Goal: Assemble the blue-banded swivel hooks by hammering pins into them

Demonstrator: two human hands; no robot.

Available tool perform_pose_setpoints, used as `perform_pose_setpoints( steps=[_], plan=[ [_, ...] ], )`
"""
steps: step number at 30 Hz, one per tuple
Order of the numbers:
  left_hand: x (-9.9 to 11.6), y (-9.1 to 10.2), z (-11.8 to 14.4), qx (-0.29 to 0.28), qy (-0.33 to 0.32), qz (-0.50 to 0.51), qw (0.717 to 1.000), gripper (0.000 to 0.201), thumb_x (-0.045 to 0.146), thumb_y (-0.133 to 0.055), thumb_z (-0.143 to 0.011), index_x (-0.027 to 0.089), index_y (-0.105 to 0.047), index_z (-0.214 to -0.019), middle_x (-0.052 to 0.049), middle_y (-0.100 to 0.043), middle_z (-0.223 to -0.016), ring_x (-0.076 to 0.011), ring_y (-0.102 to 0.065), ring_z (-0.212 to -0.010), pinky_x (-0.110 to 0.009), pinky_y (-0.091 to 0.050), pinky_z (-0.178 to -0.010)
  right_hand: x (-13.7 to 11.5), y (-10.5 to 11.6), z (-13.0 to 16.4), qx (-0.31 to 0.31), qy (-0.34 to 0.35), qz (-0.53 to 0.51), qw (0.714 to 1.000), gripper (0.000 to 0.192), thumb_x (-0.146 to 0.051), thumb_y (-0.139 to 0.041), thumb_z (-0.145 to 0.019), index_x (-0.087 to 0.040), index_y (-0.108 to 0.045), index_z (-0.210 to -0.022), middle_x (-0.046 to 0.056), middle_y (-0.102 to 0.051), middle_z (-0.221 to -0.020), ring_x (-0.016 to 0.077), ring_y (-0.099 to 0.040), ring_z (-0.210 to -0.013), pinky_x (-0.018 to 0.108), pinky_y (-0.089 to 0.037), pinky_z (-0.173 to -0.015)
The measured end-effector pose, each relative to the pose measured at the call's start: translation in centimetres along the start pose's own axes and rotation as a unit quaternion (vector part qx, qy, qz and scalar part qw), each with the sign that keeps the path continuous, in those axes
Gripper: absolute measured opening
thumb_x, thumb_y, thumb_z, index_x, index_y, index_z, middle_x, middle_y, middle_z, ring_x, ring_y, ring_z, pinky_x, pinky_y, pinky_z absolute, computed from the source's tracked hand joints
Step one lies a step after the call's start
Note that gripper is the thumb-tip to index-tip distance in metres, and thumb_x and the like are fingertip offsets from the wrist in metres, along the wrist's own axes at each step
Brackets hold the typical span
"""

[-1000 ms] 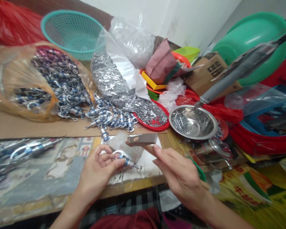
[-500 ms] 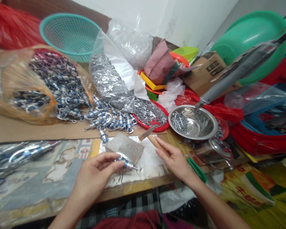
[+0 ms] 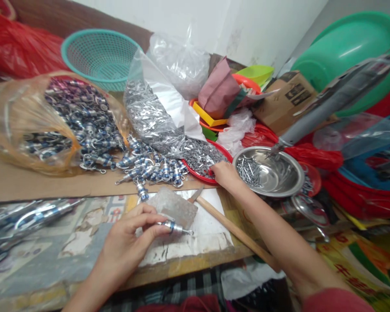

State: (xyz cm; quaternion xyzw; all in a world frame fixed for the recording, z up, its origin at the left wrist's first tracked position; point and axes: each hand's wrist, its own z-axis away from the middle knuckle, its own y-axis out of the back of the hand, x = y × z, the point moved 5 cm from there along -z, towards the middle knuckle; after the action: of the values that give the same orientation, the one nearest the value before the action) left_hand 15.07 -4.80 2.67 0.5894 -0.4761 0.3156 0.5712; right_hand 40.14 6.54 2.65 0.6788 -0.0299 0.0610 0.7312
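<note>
While the left hand [image 3: 130,242] pinches a small blue-and-silver swivel fitting [image 3: 173,226] between thumb and fingertips just above the worktable [image 3: 52,242], the right hand [image 3: 224,173] reaches across to the red tray [image 3: 222,151] of tiny silver metal pieces, its fingers curled down onto the heap; whether they grip any piece cannot be told. A grey stone block [image 3: 177,207] lies just behind the fitting, and a wooden-handled tool [image 3: 234,229] lies beside it under the right forearm. More fittings [image 3: 149,167] spill from an orange plastic bag [image 3: 29,121]. A steel bowl [image 3: 269,173] of screws sits just right of the tray
</note>
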Motion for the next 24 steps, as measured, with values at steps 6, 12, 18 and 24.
perform_pose_setpoints(
  steps=[6,12,18,24],
  plan=[
    [0.0,-0.2,0.2,-0.008,0.0,0.015,1.0,0.013,0.029,-0.064,-0.067,0.028,-0.075,-0.075,-0.004,-0.069,-0.072,-0.0192,-0.063,-0.069,-0.027,-0.047,-0.065,0.2,0.0,-0.1,-0.037,0.058,-0.017,0.997,0.026,-0.006,-0.056,-0.068,-0.013,-0.067,-0.091,0.014,-0.067,-0.092,0.0241,-0.061,-0.091,0.026,-0.044,-0.076],
    [-0.1,-0.3,0.4,-0.001,-0.02,0.022,1.0,0.013,0.025,-0.061,-0.07,0.027,-0.074,-0.069,-0.003,-0.069,-0.07,-0.0195,-0.064,-0.068,-0.028,-0.049,-0.064,1.5,0.2,-0.6,-0.022,0.071,-0.097,0.993,0.031,-0.004,-0.058,-0.064,-0.013,-0.068,-0.093,0.01,-0.069,-0.086,0.021,-0.063,-0.084,0.023,-0.044,-0.073],
    [0.2,0.1,0.6,0.028,-0.013,0.028,0.999,0.015,0.023,-0.066,-0.067,0.028,-0.074,-0.078,-0.002,-0.071,-0.072,-0.0185,-0.064,-0.069,-0.026,-0.049,-0.066,-2.5,2.1,3.6,0.067,0.052,-0.248,0.965,0.027,-0.022,-0.046,-0.084,-0.013,-0.066,-0.1,0.008,-0.069,-0.096,0.0155,-0.064,-0.086,0.024,-0.048,-0.075],
    [0.4,0.5,0.5,0.085,0.002,0.031,0.996,0.026,0.023,-0.072,-0.06,0.029,-0.073,-0.085,0.003,-0.067,-0.058,-0.0166,-0.059,-0.055,-0.027,-0.049,-0.063,-10.2,2.6,10.5,0.057,0.132,-0.633,0.761,0.008,-0.019,-0.065,-0.069,-0.018,-0.072,-0.074,0.002,-0.07,-0.073,0.0139,-0.064,-0.069,0.025,-0.052,-0.065]
  ],
)
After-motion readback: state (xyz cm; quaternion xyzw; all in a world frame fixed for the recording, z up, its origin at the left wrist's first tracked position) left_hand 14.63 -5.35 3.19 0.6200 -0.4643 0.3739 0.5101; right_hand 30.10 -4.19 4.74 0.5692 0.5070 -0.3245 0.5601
